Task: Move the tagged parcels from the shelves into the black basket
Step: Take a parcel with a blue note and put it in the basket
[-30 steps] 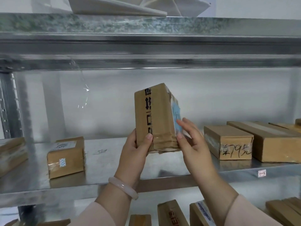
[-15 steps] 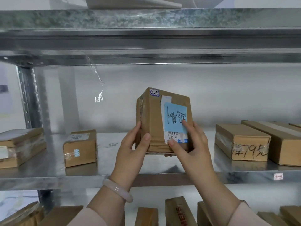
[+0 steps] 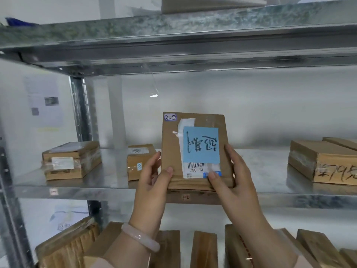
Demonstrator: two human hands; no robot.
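I have the tagged parcel [image 3: 171, 149] upright between both hands, just in front of the middle shelf [image 3: 96, 182]. My left hand [image 3: 152, 178] grips its lower left edge. My right hand [image 3: 238, 182] grips the lower right, thumb on the white label [image 3: 195, 170].

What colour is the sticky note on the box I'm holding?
The sticky note is light blue, clearest in the head view.
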